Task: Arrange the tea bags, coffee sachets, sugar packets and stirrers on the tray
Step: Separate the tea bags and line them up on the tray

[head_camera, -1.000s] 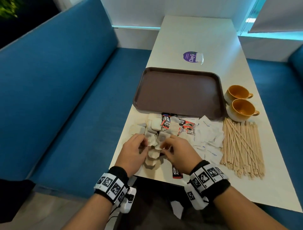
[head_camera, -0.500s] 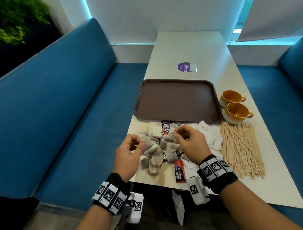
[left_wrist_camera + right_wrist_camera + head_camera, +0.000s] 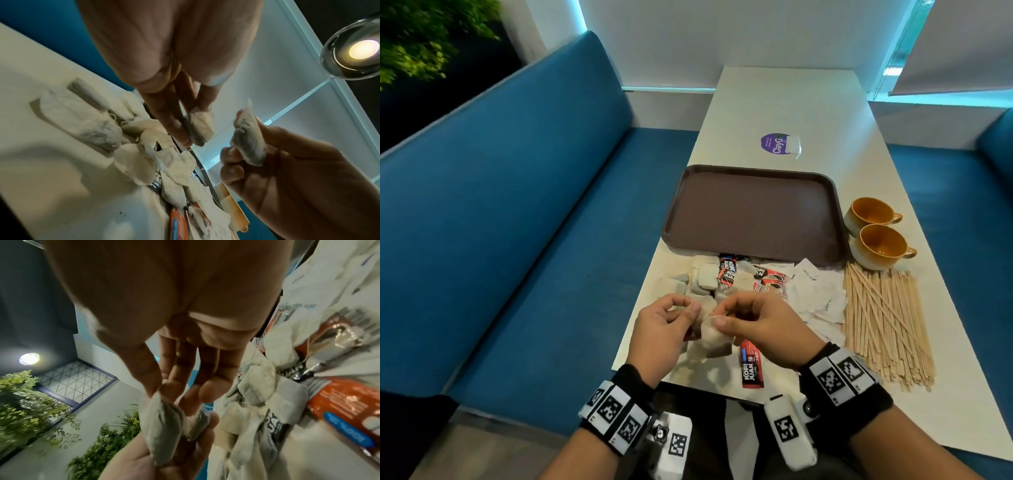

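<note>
Head view: left hand (image 3: 661, 329) and right hand (image 3: 753, 325) each pinch a soft beige paper tea bag (image 3: 717, 337), likely separating tangled bags before the empty brown plastic tray (image 3: 755, 216)

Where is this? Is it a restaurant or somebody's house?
Probably a cafe or restaurant booth, not a house. Long blue benches run along both sides of a narrow table, a purple sticker is stuck on it, and a serving tray sits beside two cups.

Flat rectangular brown plastic tray (image 3: 756, 212), 2 round mustard-orange ceramic cups (image 3: 878, 245), pale wooden stirrers (image 3: 883, 322), red-and-black coffee sachet (image 3: 751, 365), blue bench (image 3: 517, 222).
</note>
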{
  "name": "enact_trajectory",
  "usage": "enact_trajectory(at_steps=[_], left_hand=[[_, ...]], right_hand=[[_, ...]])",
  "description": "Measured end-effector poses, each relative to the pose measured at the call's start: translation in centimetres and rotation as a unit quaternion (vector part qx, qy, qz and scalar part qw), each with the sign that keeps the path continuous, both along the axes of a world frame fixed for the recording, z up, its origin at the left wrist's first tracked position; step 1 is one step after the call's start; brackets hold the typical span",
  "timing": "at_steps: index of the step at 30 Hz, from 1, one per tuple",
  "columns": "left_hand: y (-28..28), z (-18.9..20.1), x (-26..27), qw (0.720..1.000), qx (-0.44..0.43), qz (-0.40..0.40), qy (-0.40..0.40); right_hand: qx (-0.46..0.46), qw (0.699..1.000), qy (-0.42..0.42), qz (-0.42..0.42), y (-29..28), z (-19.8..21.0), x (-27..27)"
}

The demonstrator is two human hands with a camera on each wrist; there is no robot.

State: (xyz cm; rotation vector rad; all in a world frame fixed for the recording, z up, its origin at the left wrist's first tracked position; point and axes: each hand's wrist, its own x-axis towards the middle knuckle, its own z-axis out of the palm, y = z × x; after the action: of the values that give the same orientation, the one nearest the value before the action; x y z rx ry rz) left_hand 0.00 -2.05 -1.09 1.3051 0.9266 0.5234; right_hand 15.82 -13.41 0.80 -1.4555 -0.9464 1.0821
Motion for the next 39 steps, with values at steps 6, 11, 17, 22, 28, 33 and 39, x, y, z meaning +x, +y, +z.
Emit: enact_trajectory(at_steps=[6,11,17,22,28,33,39], left_hand=[[-0.2,-0.2,-0.2,0.999,-0.002,-0.028,-0.015],[-0.5,-0.2,-0.2,0.997,-0.027,-0.047,-0.058],[-0.2,-0.8,-0.2,0.984,-0.062,-0.089,-0.143],[0.4,-1.9,0.2,0.942,-0.148,-0.216,-0.211],[-0.6,-2.3,0.2,0.93,-0.202,-0.225,-0.21],[-0.3,-3.0,-0.9,0.953,-0.232,-0.117,-0.157],[1.1,-3.7,-3.2,0.955,-0.243,0.002,-0.17]], right_hand=[[-0.008,0.994,-0.044,-0.101,0.7,-1.3,0.1],[-0.005,0.996,-0.031,-0.085,0.6,-1.3,0.0],[0.024,0.998,0.005,-0.066,0.6,-0.4,0.1],[0.028,0.998,0.045,-0.019,1.2,0.3,-0.2],[-0.002,0.997,-0.051,-0.051,1.7,-0.3,-0.6],[-0.023,0.985,-0.139,-0.099,1.9,-1.2,0.4],[-0.115,0.946,-0.244,-0.179,1.9,-1.6,3.8]])
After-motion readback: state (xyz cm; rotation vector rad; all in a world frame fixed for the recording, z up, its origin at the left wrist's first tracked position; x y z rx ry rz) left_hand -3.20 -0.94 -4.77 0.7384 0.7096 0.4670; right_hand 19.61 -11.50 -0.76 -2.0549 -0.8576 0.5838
